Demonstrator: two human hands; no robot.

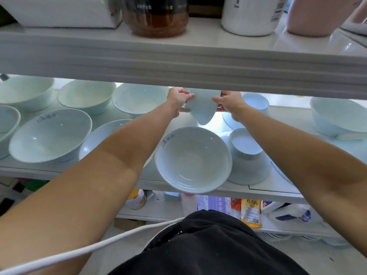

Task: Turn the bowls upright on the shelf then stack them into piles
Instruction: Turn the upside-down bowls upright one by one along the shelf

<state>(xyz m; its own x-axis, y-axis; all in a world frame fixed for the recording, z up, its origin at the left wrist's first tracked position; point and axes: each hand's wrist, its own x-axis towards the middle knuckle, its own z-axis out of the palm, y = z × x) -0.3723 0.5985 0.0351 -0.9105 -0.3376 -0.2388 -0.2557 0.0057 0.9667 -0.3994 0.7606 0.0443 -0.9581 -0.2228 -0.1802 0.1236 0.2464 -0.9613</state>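
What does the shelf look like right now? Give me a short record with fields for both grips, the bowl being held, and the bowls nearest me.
left grip: holds the held bowl's left side
right grip: holds its right side
held bowl: tilted, at the back of the middle shelf
front bowl: upright, overhanging the shelf's front edge
neighbour bowl: upside down, foot up, right of the front bowl
left bowl: upright, unstacked
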